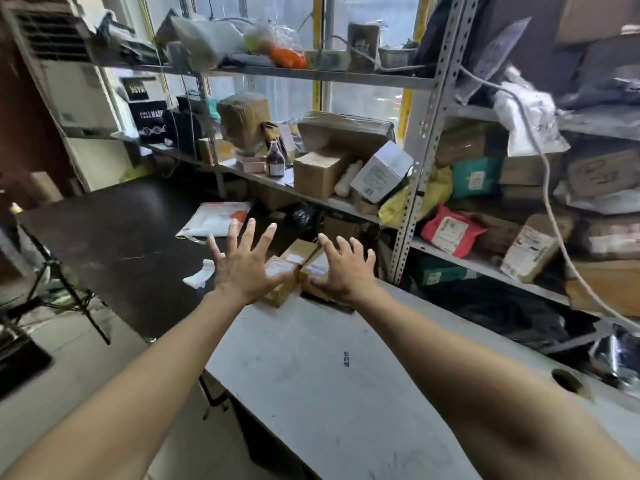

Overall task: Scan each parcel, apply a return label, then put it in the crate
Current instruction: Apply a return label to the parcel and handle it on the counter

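Observation:
Both arms reach forward over the grey table (339, 393). My left hand (242, 265) is spread wide, fingers straight, hovering over the left of three small brown cardboard parcels (282, 275) with white labels at the table's far end. My right hand (343, 271) is also open with fingers spread, above the right parcel (317, 268). A third small parcel (299, 252) lies just behind them. Whether the palms touch the parcels cannot be told. A white plastic mailer (216, 220) lies on the dark table beyond. No crate or scanner is visible.
A dark table (114, 237) lies to the left with a crumpled white paper (201, 275) on it. Metal shelving (426, 140) packed with boxes and bags stands behind and to the right. A black tripod (59, 282) stands at the left. A cable hole (568, 381) marks the grey table.

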Demonstrator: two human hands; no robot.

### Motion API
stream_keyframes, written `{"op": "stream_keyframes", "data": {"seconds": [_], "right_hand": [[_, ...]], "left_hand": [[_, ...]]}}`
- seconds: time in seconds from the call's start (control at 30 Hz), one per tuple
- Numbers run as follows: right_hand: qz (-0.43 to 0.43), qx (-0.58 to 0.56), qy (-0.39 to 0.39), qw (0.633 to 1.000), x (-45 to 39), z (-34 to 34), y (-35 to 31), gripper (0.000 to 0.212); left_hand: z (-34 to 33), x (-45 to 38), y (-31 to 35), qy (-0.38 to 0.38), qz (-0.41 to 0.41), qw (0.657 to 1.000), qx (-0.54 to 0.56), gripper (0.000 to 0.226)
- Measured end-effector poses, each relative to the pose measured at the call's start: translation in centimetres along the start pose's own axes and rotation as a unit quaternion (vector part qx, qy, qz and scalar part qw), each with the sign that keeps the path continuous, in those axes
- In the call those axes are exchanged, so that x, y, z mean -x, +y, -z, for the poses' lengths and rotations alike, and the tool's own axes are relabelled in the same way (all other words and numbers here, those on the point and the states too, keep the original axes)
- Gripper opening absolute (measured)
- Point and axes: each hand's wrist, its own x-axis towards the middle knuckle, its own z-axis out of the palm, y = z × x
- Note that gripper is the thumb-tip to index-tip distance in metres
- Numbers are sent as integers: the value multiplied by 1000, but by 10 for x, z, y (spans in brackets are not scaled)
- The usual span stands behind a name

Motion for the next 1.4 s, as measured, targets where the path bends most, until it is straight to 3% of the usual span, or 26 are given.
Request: {"op": "stream_keyframes", "data": {"seconds": [0.37,0.63,0.8,1.07,1.4], "right_hand": [[-77,-15,-17,997,-129,-68,15,92],[-168,-34,-100,980,-183,-143,57,92],[-218,-34,-152,964,-207,-184,76,109],[-245,-53,-164,954,-226,-247,95,133],[-246,-153,-116,950,-225,-267,100,129]], "left_hand": [[-86,-126,-45,-42,-56,998,8,99],[-176,-193,-45,-118,-93,988,25,101],[-238,-219,-37,-193,-119,973,31,107],[-325,-250,-23,-285,-236,929,23,121],[-349,-259,-16,-289,-247,917,118,123]]}}
